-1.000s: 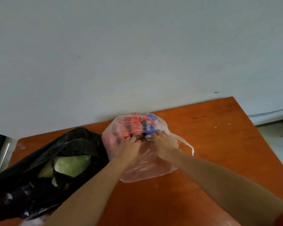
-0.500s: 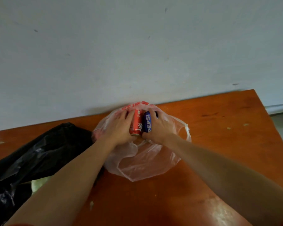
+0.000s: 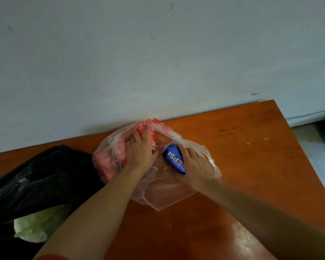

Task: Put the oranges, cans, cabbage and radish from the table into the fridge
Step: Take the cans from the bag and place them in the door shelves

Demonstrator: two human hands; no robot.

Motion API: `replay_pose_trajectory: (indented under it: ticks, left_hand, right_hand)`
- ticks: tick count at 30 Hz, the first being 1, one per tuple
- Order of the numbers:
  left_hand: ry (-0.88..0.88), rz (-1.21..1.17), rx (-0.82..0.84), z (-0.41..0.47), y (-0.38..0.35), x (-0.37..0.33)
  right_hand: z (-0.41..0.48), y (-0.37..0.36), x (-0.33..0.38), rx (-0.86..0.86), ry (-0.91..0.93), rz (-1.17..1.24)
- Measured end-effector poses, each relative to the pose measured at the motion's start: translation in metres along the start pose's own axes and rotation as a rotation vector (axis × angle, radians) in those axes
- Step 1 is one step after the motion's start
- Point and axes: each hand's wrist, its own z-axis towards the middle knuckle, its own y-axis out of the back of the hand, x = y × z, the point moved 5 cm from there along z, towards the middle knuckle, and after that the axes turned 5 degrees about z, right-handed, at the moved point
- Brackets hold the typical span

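- Red can (image 3: 152,141), head view: being gripped by the left hand (image 3: 140,152), fingers curling over its far side; standing close to upright, top leaning toward 12 o'clock.
- Gripping the blue can (image 3: 174,159) with the right hand (image 3: 195,164), fingers wrapping round it from the 3 o'clock side; tilting it so that one end is pointing to 11 o'clock and the other to 5 o'clock, white lettering reading upside down.
- Sitting close together, the blue one at 4 o'clock of the red one, a narrow gap showing between them.
- Being held at the open mouth of a clear plastic bag (image 3: 165,192) lying on the orange-brown table (image 3: 242,147) near the frame's centre, its far side nearly reaching the table's 12 o'clock edge.
- Showing reddish contents through the plastic at 9 o'clock of the left hand; too blurred for telling what.
- Lying at 9 o'clock of the clear bag and touching it: a crumpled black bag (image 3: 45,177), spreading out to the frame's left edge.
- Poking out from under the black bag at 7 o'clock of the frame: the cabbage (image 3: 34,224), pale green, resting just beside the left forearm.
- Butting against a pale wall (image 3: 139,53) along the table's 12 o'clock edge.
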Motion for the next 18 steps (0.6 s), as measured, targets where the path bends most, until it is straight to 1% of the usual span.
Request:
replay_pose_trajectory:
  ticks: [4, 8, 10, 13, 16, 18]
  left_hand:
    - [0.01, -0.093, 0.069, 0.003, 0.012, 0.0]
    - [-0.059, -0.143, 0.084, -0.015, 0.04, 0.006]
    - [-0.105, -0.195, 0.079, -0.031, 0.053, 0.01]
    - [-0.168, -0.227, 0.059, -0.06, 0.076, 0.012]
    - [-0.258, -0.202, 0.042, -0.094, 0.1, 0.008]
    - [-0.314, -0.164, 0.04, -0.119, 0.115, 0.004]
  right_hand:
    - [0.007, 0.002, -0.004, 0.016, -0.075, 0.015]
    - [0.002, 0.024, 0.006, -0.035, -0.096, 0.169]
    - [-0.01, 0.035, 0.013, -0.063, -0.105, 0.199]
    - [-0.037, 0.049, 0.027, -0.108, -0.106, 0.188]
    - [-0.072, 0.062, 0.045, -0.153, -0.063, 0.086]
    - [-0.102, 0.069, 0.053, -0.175, -0.049, 0.078]
